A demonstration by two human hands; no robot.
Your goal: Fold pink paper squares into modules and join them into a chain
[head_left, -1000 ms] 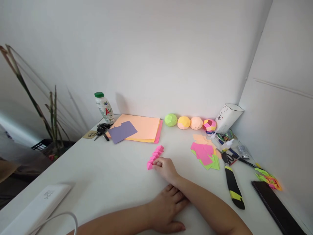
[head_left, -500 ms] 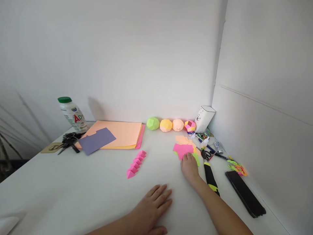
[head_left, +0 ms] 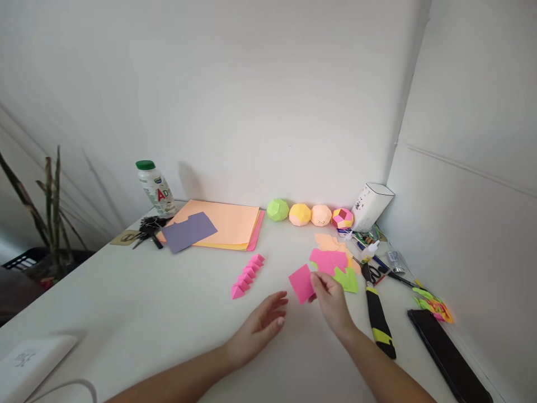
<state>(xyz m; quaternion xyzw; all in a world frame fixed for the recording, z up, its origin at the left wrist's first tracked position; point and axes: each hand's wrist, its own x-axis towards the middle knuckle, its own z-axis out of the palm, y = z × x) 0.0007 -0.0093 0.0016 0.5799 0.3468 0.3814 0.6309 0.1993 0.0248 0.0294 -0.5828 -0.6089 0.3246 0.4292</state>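
A square of pink paper (head_left: pixel 301 284) is pinched by its right corner in my right hand (head_left: pixel 331 299), raised a little over the table. To its left, my left hand (head_left: pixel 258 327) holds nothing, its fingers apart and curved toward the square. Beyond both hands, a row of folded pink paper pieces (head_left: pixel 247 276) runs slantwise across the tabletop. Cut pieces of pink paper (head_left: pixel 329 260) lie just past my right hand, overlapping green paper pieces (head_left: pixel 346 280) and peach paper pieces (head_left: pixel 329 242).
Faceted paper balls (head_left: pixel 299 214) line the wall. Coloured sheets (head_left: pixel 222 221) under a purple piece (head_left: pixel 188 232), keys (head_left: pixel 151 228) and a bottle (head_left: pixel 157 190) stand left. On the right are a black-yellow cutter (head_left: pixel 380 322), scissors (head_left: pixel 373 273), a glue bottle (head_left: pixel 370 252) and a phone (head_left: pixel 448 355).
My right hand has lifted a pink square from the paper pile and brought it nearer. My left hand has risen from lying flat and turned toward it. The view has shifted left.
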